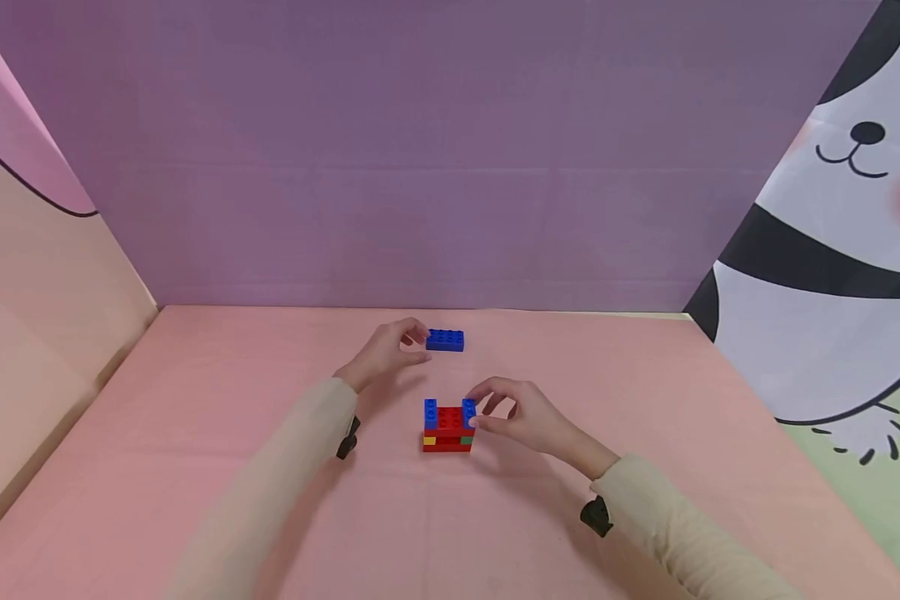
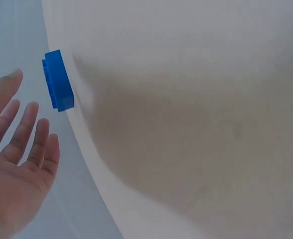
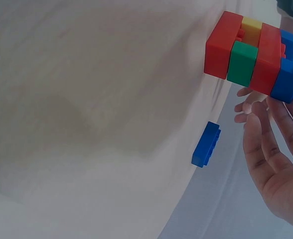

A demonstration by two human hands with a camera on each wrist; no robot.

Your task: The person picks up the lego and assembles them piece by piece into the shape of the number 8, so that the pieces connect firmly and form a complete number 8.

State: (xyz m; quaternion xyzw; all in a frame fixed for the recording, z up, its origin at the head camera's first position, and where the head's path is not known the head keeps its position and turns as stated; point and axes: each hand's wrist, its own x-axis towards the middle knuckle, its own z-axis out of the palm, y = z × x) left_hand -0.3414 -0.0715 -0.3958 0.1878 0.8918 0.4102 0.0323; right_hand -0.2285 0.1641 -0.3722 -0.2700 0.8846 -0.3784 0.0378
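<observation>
A small stack of toy building bricks (image 1: 450, 442) stands on the pink-covered table, with red layers and a yellow and a green brick (image 3: 242, 63) between them. Two narrow blue bricks sit on its top, one at each end. My right hand (image 1: 528, 417) pinches the right-hand blue brick (image 1: 468, 413) between thumb and index finger; its other fingers are spread loosely. Farther back lies a separate long blue brick (image 1: 446, 340), studs up. Just left of that brick is my left hand (image 1: 390, 348), its fingers parted and nothing between them, also in the left wrist view.
The pink table cover (image 1: 195, 433) extends on all sides of the bricks. A purple backdrop (image 1: 420, 167) rises behind the table's far edge. To the right hangs a cloth with a panda print (image 1: 832, 367).
</observation>
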